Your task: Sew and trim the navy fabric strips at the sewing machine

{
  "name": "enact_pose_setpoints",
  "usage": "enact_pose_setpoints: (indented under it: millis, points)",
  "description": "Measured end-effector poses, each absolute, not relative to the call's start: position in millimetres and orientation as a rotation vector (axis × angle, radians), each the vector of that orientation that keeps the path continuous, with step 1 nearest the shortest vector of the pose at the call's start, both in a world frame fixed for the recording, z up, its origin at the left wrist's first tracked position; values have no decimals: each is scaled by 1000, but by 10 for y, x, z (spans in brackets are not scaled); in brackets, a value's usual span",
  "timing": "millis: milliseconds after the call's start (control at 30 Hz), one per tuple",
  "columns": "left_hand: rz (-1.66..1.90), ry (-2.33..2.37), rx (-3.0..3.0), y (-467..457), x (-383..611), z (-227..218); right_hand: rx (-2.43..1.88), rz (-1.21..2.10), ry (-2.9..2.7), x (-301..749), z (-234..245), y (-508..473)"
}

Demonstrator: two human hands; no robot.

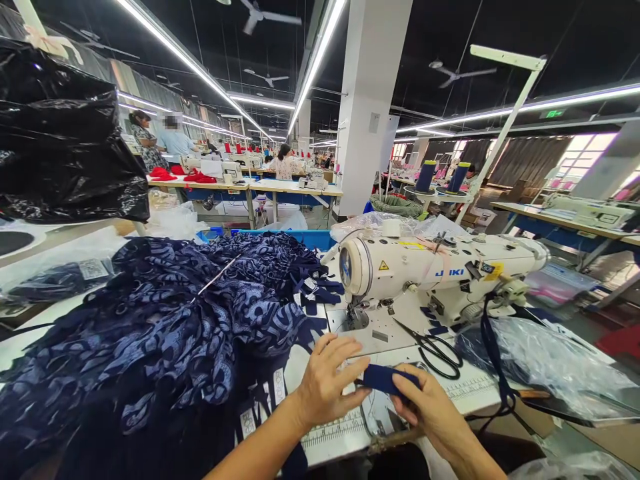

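My left hand and my right hand hold one small dark blue fabric strip between them, low over the white table in front of the sewing machine. Both hands pinch the strip with closed fingers, the left at its left end and the right at its right end. Black scissors lie on the table just beyond my right hand. A big heap of navy patterned fabric lies to the left, close to my left forearm.
Loose dark blue strips lie near the needle. A dark strap hangs from the machine over clear plastic bags on the right. Two blue thread cones stand behind. A black plastic bag is at far left. People work at distant tables.
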State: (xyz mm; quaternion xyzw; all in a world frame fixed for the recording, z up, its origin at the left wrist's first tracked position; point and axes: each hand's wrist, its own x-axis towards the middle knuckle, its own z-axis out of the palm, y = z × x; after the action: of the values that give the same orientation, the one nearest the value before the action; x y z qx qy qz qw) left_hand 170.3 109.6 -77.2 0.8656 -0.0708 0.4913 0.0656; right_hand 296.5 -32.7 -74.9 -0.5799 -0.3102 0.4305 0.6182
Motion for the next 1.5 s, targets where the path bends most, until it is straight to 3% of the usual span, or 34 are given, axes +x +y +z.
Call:
enact_pose_setpoints:
  millis: [167,367,767,1033,1200,1333,1500]
  points:
    - [744,173,2404,1083,1698,-689,-1522,950,-930,3211,-702,-361]
    - [394,440,2239,1089,1770,-634,-1599,923,-1013,3409,-722,-297]
    - [273,653,2364,1213,2151,-641,-1770,654,-1243,3795,-972,36]
    - [205,861,2460,1404,2366,-815,-1938,68,-1441,4060,-956,193]
    - [187,902,2527,1388,2365,-851,-1639,178,-1971,3858,-991,329]
    - [173,904,2592,1354,2366,-859,-1559,239,-2054,3800,-1032,368]
    - [182,828,2684,1351,2370,-859,-1497,55,-2153,3830,-1081,353]
